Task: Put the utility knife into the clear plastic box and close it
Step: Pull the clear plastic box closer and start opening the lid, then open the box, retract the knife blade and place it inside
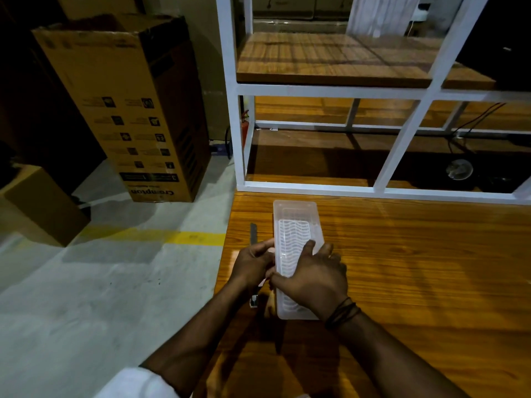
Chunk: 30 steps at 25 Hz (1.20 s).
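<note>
A long clear plastic box (296, 216) with a ribbed lid lies lengthwise near the left edge of the wooden table (416, 268). The utility knife (253, 235) lies on the table just left of the box and parallel to it. Its grey blade end shows beyond my left hand, and its near end pokes out under my wrist. My left hand (251, 267) is above the knife, with its fingers pinching the box's left edge. My right hand (316, 280) presses flat on the lid, thumb hooked at the left rim. The lid looks to be on the box.
A white metal frame shelf (316, 89) with wooden boards stands at the table's far edge. The table's left edge drops to a concrete floor. There a tall cardboard box (129, 110) and a smaller carton (37, 205) stand.
</note>
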Motion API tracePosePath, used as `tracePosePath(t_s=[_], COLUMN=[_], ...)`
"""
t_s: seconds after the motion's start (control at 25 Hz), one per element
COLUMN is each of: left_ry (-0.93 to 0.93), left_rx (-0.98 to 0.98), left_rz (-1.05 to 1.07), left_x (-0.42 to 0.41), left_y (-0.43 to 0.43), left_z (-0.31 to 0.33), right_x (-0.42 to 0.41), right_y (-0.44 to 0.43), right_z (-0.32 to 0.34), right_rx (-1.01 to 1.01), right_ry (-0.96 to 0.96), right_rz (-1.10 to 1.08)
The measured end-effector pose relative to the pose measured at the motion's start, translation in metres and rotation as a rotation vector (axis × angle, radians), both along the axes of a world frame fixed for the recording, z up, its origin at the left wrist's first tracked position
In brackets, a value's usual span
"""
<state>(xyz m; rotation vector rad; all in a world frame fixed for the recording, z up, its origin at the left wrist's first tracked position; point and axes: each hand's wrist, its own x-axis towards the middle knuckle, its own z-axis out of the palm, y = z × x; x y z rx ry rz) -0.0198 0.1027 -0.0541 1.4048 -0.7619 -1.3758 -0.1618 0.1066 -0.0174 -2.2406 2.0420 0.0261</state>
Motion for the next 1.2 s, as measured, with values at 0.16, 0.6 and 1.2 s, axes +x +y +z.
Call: tracePosePath(t_s=[0.16,0.6,1.2], left_ry=[0.062,0.073,-0.121], left_rx=[0.027,-0.029,0.006], left_rz=[-0.020,-0.004,0.034], left_x=[0.003,-0.002,-0.003], left_y=[-0.004,-0.002,0.007], left_z=[-0.001,-0.002,0.011], right_x=[0.000,-0.048,-0.144], right_y=[-0.001,-0.016,-0.037], right_z=[0.005,0.048,-0.029], right_rx=[0.010,0.332,-0.069], right_ry=[-0.022,-0.831,-0.467], right_rz=[0.022,-0.063,-0.238])
